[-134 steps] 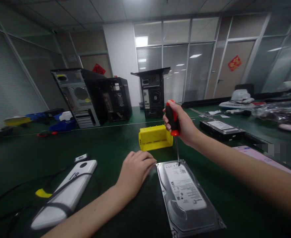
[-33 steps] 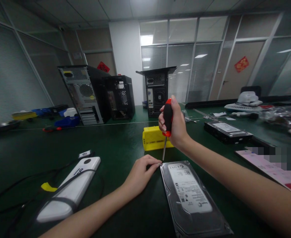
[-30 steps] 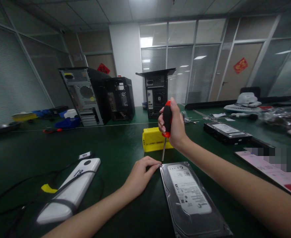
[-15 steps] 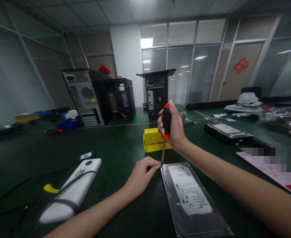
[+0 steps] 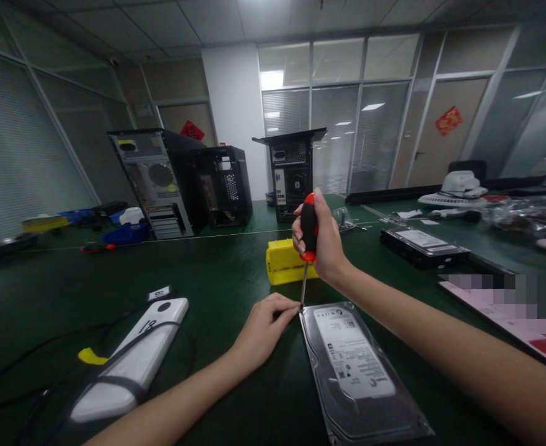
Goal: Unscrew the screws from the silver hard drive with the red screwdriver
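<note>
My right hand (image 5: 330, 243) is wrapped round the black and red handle of a screwdriver (image 5: 308, 228), which stands nearly upright. Its metal shaft runs down to the far left corner of a silver hard drive (image 5: 370, 412) lying flat, label up, on the green table. At that same corner, the thumb and fingertips of my left hand (image 5: 264, 325) are pinched together beside the screwdriver tip. Whatever small thing may be between them is hidden. Behind the shaft, partly covered by my right hand, is a yellow plastic box (image 5: 282, 263).
Left of my forearm lies a white power bank (image 5: 133, 353) with a black cable round it. Computer cases (image 5: 226, 186) stand at the back. Another hard drive (image 5: 424, 246) and a pink sheet (image 5: 491, 310) are on the right. A blue tray (image 5: 126, 233) sits far left.
The whole view has shifted slightly. Both hands, the screwdriver and the hard drive keep the same places relative to each other.
</note>
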